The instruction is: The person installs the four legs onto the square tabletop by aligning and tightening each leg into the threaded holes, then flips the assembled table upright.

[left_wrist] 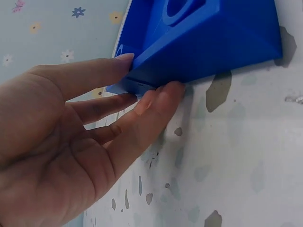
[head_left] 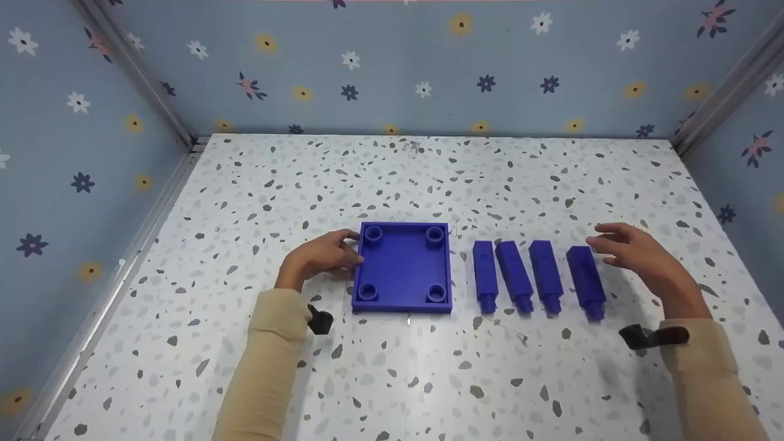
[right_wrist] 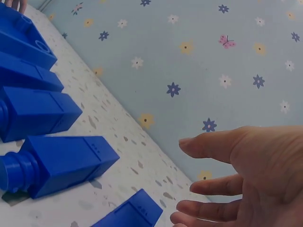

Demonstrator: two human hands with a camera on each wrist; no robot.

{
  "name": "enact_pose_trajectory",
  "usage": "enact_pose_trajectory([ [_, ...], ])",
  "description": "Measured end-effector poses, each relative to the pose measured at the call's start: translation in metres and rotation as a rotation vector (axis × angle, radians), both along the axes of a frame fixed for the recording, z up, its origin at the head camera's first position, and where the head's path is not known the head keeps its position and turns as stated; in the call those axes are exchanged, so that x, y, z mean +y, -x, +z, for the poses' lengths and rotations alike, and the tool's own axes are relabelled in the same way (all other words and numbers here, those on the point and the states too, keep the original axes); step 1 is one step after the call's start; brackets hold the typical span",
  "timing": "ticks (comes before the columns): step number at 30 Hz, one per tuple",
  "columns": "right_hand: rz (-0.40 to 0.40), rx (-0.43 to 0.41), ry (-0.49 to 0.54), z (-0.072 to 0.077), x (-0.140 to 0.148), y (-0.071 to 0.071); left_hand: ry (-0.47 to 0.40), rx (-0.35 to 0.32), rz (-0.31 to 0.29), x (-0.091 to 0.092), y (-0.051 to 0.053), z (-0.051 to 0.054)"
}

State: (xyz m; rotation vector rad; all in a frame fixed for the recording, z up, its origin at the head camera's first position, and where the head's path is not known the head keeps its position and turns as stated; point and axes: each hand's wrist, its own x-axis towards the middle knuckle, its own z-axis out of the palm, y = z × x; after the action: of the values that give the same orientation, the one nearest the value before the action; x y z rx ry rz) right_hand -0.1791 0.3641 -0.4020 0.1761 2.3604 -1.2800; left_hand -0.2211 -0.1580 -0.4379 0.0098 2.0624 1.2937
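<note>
A square blue tray-like plastic piece [head_left: 403,264], with a raised rim and a round socket in each corner, lies on the table. At its left side is my left hand [head_left: 324,254], thumb near the rim and fingertips against the side wall in the left wrist view. Several blue square posts with threaded ends lie in a row to the right, threads towards me. Beside the rightmost post [head_left: 586,278] hovers my right hand [head_left: 637,254], fingers loosely bent. A gap separates that hand from the posts in the right wrist view, and nothing is in its grasp.
The speckled white table [head_left: 343,184] extends around the pieces. Blue flower-patterned panels [head_left: 392,61] stand at its back and sides, joined by metal corner posts. A dark strap piece [head_left: 655,336] sits at the right sleeve, another [head_left: 320,320] at the left.
</note>
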Motion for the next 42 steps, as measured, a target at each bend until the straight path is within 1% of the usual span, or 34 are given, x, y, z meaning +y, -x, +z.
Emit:
enact_pose_trajectory([
  [3, 0.010, -0.027, -0.016, -0.004, 0.003, -0.002, -0.010, -0.004, 0.008, 0.001, 0.000, -0.001],
  [10, 0.024, -0.108, -0.009, -0.013, 0.008, -0.006, -0.010, 0.016, -0.010, 0.001, -0.002, 0.001],
  [16, 0.019, -0.130, -0.007, -0.017, 0.009, -0.009, -0.027, 0.023, -0.010, -0.001, -0.001, -0.002],
  [20, 0.015, -0.141, -0.004, -0.020, 0.008, -0.010, -0.025, 0.019, 0.001, -0.001, -0.002, -0.001],
  [24, 0.017, -0.142, 0.001, -0.022, 0.007, -0.011, -0.014, 0.021, 0.010, 0.000, -0.003, 0.001],
  [27, 0.021, -0.126, 0.000, -0.024, 0.006, -0.012, -0.013, 0.018, 0.013, 0.001, -0.003, 0.002],
  [33, 0.026, -0.090, -0.059, -0.029, 0.003, -0.013, -0.023, 0.022, 0.002, 0.001, -0.003, 0.001],
  [35, 0.026, -0.083, -0.071, -0.029, 0.001, -0.013, -0.031, 0.023, -0.004, 0.001, -0.003, 0.000],
  [39, 0.029, -0.081, -0.092, -0.027, -0.004, -0.014, -0.038, 0.010, 0.009, 0.001, -0.002, -0.001],
  [42, 0.034, -0.082, -0.126, -0.025, -0.007, -0.013, -0.034, 0.009, 0.018, 0.002, -0.002, -0.002],
])
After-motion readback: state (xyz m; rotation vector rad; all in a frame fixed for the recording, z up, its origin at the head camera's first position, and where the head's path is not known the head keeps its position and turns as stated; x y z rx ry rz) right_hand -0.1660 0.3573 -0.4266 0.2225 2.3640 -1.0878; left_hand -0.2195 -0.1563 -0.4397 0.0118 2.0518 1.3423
